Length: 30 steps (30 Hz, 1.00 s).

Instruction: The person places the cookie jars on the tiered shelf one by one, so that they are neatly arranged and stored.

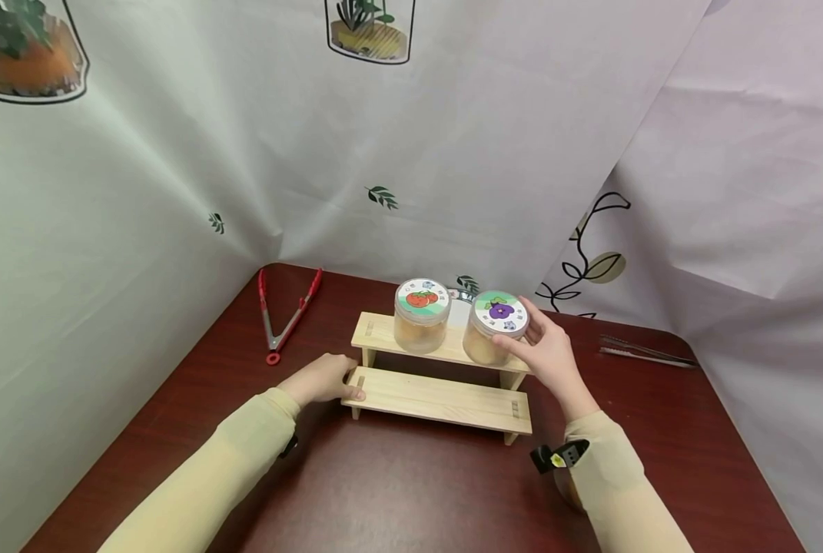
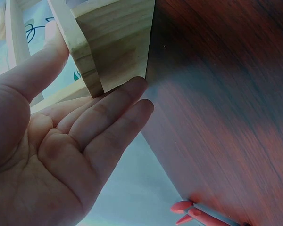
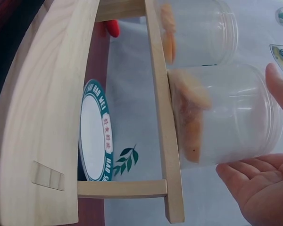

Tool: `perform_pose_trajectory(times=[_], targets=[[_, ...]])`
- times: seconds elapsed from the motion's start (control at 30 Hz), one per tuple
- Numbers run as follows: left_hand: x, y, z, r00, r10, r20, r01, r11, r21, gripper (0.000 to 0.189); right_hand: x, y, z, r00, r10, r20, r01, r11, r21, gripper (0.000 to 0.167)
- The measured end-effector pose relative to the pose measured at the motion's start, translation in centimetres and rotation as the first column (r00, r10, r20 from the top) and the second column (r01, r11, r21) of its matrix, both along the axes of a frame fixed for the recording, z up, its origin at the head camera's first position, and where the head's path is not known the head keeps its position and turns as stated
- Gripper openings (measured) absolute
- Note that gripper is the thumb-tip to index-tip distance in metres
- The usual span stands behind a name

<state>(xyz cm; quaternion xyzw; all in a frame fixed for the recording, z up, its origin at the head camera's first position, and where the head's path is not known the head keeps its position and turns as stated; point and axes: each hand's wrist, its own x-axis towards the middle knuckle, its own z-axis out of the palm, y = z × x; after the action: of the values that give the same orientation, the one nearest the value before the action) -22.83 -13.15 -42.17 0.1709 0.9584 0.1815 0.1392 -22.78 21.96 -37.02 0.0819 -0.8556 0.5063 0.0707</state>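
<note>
A two-step wooden stand sits on the table. On its upper step are two clear jars with pale brown pieces inside. The left jar has a tomato picture on its lid. My right hand holds the other jar, with a purple picture on its lid, thumb and fingers either side near the top; its base meets the board in the right wrist view. My left hand grips the left end of the lower step, thumb at the front corner, fingers fairly straight along the end.
Red-handled tongs lie spread at the left. Thin metal tongs lie at the far right. Behind the stand is a white plate with a green lettered rim. My right forearm partly hides a roundish item. Printed cloth hangs behind.
</note>
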Motion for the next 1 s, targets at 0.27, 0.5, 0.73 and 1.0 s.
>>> perform_pose_trajectory(times=[0.27, 0.5, 0.73, 1.0], targets=[[0.0, 0.0, -0.2, 1.000, 0.016, 0.015, -0.016, 1.000, 0.004, 0.029, 0.2, 0.4, 0.1, 1.000, 0.010, 0.012, -0.010, 1.000, -0.004, 0.091], [-0.1, 0.0, -0.3, 1.000, 0.019, 0.016, -0.019, 1.000, 0.002, 0.028, 0.9, 1.4, 0.1, 0.999, 0.034, 0.019, -0.032, 0.997, -0.072, 0.087], [-0.1, 0.1, -0.2, 1.000, 0.019, 0.015, -0.019, 1.000, -0.005, 0.028, 2.6, 2.7, -0.2, 1.000, 0.012, 0.025, -0.011, 0.998, -0.070, 0.083], [-0.1, -0.1, -0.2, 1.000, 0.003, 0.001, -0.003, 1.000, -0.013, 0.031, 4.7, 4.7, -0.9, 1.000, 0.013, 0.006, -0.012, 0.991, -0.136, 0.077]])
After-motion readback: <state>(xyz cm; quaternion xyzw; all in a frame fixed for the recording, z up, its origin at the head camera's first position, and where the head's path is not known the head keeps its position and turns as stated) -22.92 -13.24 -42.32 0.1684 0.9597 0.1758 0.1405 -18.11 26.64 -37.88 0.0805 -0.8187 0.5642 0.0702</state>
